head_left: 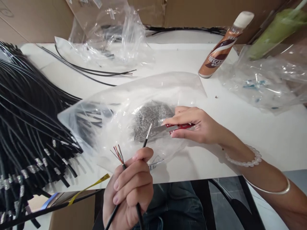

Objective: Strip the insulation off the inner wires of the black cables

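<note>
My left hand (134, 188) is closed around black cable. One cable end with thin coloured wires (118, 154) fanned out sticks up at its left. Between thumb and forefinger rises another black cable end (147, 135), its pale stripped tip pointing up. My right hand (196, 124) grips small red-handled snips (181, 126); their grey blades lie beside the stripped tip, and I cannot tell whether they touch it. Below the blades, a clear plastic bag (129, 89) lies on the table, with a heap of fine silvery metal scraps (148, 119) in it.
Many black cables (31, 105) are piled at the left, several with silvery ends. More cables (96, 72) lie behind the bag. A brown drink bottle (219, 48) stands at the back right, near another plastic bag (266, 80). Cardboard (192, 14) lines the back.
</note>
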`<control>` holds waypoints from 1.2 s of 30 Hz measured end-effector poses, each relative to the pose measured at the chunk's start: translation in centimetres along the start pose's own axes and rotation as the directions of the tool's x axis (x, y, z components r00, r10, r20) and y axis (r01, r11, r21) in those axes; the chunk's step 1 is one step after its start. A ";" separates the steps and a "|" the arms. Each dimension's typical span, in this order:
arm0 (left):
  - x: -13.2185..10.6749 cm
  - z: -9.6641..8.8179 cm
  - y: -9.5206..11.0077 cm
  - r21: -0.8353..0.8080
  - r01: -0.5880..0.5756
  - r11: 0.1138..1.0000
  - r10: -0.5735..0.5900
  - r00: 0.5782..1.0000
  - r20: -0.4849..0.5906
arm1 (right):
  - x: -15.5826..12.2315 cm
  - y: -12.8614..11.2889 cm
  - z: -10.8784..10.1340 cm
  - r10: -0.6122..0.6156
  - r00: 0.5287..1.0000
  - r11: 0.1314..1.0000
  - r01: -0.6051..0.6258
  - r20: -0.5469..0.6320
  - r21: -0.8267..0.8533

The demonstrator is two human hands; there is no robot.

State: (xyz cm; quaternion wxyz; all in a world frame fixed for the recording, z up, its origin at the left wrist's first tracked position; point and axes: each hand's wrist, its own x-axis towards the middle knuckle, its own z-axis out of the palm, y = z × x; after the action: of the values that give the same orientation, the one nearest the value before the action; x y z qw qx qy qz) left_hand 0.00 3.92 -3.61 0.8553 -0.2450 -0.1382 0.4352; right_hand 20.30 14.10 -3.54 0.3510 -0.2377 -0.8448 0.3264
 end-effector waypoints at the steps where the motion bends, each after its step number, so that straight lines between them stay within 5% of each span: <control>1: 0.0 -0.1 -0.1 0.004 0.012 1.000 -0.012 1.000 0.014 | -0.1 0.0 0.2 -0.002 0.999 0.999 0.001 -0.039 -0.032; 7: 0.3 -0.2 -0.5 -0.030 -0.043 0.999 0.045 0.997 0.056 | -0.2 -0.4 2.0 -0.121 0.985 0.972 0.091 -0.127 -0.217; 12: 0.2 0.0 -0.6 0.037 -0.095 0.995 0.093 0.994 0.060 | -0.1 -1.0 2.4 -0.086 0.990 0.953 0.049 -0.108 -0.300; 17: 0.6 -0.1 -0.3 0.165 -0.114 0.980 0.098 0.990 0.103 | -0.1 -1.5 3.1 0.018 0.989 0.974 -0.051 -0.146 -0.221; 26: 0.6 -0.5 0.0 0.309 -0.167 0.936 0.146 0.985 0.089 | -0.1 -2.2 3.8 0.332 0.942 0.943 -0.333 -0.042 0.000; 36: 0.6 -0.8 -0.1 0.422 -0.246 0.872 0.272 0.962 0.000 | 0.0 -2.1 4.1 0.409 0.912 0.910 -0.404 -0.028 0.096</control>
State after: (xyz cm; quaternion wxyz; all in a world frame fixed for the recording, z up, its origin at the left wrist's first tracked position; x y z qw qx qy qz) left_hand 0.76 4.19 -4.23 0.8255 -0.0852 0.0177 0.5576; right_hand 16.86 11.18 -4.25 0.3054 -0.4003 -0.7532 0.4233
